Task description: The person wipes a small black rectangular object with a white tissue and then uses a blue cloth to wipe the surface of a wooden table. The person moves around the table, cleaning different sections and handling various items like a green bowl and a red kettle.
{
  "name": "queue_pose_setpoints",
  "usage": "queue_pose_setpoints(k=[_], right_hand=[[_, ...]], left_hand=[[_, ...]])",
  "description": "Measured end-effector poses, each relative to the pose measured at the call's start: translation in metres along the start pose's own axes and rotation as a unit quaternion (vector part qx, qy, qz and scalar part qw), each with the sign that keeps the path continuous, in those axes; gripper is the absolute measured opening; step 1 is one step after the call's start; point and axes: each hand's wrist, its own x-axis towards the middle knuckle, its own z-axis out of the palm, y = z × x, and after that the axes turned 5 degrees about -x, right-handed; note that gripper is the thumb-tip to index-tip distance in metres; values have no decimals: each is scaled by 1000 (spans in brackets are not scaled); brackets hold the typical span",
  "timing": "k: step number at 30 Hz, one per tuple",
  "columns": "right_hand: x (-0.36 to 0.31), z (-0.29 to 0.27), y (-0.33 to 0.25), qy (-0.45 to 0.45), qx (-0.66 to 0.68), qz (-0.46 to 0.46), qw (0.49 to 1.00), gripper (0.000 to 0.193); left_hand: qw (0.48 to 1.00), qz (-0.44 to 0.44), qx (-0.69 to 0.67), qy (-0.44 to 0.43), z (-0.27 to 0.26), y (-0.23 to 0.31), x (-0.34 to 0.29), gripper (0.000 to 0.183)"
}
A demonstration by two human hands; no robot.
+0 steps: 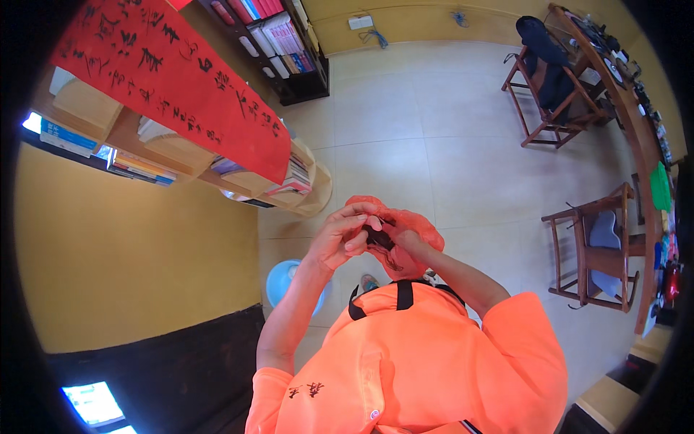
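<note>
In front of my body is a thin red plastic bag, its mouth open toward me and dark inside. My left hand is at the bag's left rim, with its fingers bent and closed on the edge. From the right, my right hand reaches over the mouth. Its fingertips dip into the opening, where the bag hides them, so their grip does not show. What lies inside is too dark to name.
A light blue basin stands on the floor left of my left forearm. Wooden shelves with books and a red paper banner are at upper left. Two wooden chairs stand by a long desk on the right.
</note>
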Motion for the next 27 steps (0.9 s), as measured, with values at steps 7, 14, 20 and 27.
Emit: queue_pose_setpoints(k=[7, 14, 20, 27], right_hand=[[11, 10, 12, -9, 42, 9, 999, 28], [13, 19, 26, -13, 86, 12, 996, 27], [11, 20, 45, -10, 113, 10, 993, 27], [10, 9, 67, 59, 102, 45, 992, 24]], left_hand=[[1000, 1, -8, -10, -11, 1, -8, 23], [999, -3, -42, -29, -30, -3, -20, 22], [999, -1, -36, -14, -40, -6, -30, 21], [998, -37, -37, -34, -47, -11, -33, 19]])
